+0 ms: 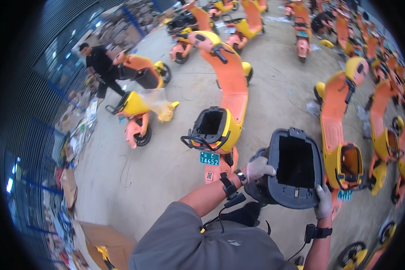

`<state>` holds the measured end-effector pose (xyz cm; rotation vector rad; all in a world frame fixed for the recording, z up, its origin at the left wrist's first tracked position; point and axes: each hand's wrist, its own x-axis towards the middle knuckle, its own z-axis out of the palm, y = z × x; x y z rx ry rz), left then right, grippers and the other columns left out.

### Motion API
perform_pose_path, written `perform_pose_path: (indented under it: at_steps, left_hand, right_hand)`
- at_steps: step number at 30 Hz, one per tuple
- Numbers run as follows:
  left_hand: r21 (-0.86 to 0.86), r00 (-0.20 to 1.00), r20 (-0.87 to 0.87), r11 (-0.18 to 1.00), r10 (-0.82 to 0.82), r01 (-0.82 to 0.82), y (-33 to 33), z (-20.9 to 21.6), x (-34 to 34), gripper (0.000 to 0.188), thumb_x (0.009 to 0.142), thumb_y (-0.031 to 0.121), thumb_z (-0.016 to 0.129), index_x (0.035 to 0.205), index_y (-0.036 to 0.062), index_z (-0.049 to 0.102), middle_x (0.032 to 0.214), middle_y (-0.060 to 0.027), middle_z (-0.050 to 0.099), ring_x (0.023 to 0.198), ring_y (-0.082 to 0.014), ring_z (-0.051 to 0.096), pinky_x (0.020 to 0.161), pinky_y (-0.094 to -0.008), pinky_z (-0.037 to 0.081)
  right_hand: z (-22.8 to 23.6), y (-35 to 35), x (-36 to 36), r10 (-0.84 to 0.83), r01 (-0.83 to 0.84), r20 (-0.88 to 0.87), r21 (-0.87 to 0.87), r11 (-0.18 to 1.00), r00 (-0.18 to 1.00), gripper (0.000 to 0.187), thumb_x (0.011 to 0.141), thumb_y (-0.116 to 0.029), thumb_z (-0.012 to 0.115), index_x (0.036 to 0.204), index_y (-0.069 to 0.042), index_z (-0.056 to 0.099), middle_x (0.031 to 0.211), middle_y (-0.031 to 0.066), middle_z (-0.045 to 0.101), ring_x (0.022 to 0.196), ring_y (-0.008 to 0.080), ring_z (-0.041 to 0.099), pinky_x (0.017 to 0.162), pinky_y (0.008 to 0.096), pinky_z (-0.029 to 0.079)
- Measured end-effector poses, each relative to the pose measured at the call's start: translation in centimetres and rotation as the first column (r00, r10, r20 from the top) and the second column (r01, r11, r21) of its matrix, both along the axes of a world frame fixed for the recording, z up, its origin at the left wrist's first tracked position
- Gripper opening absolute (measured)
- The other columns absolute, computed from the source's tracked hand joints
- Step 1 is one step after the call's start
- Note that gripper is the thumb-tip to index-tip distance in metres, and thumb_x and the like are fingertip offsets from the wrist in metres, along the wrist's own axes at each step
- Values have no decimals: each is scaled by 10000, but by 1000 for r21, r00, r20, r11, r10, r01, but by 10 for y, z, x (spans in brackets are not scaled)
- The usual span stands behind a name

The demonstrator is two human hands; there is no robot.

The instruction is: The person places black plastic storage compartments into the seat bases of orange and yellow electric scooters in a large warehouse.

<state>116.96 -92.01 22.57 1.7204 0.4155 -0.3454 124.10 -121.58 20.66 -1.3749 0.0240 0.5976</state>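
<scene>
I hold a black plastic under-seat storage bucket (285, 196) in front of me, its wide rim turned up toward me and its inside dark. My left hand (259, 169), in a pale glove, grips the bucket's left side, thumb on the rim. At the near right corner my right hand (323, 203), also gloved, is closed on the edge. Just beyond the bucket, to the left, stands an orange and yellow scooter (233, 85). Its open seat compartment (210, 123) has a similar black liner; the bucket is apart from it.
Another scooter (337, 112) with an open compartment stands at right, with rows of scooters behind. At left, a person in black (101, 63) is beside a partly stripped scooter (141, 67). A yellow rear section (137, 105) with plastic wrap stands nearer. A cardboard box (108, 238) is at lower left.
</scene>
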Motion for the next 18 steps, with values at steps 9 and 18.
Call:
perform_pose_path:
  at_steps: [9,18]
  left_hand:
    - [55,970,-15,968,244,-243,-23,-20,15,338,743,263,675,894,-35,623,803,-89,632,705,-182,589,651,-303,478]
    - [-277,883,227,896,411,-346,-60,-12,4,339,785,162,594,1082,0,580,879,-89,631,753,-155,610,725,-253,485]
  right_hand:
    - [-5,-7,62,206,-198,87,-94,976,975,259,859,-156,538,1069,-5,543,882,36,554,788,115,516,719,260,430]
    - [9,-18,136,375,-254,205,-447,858,904,505,860,-288,571,1227,45,476,1027,141,598,986,180,542,877,315,416]
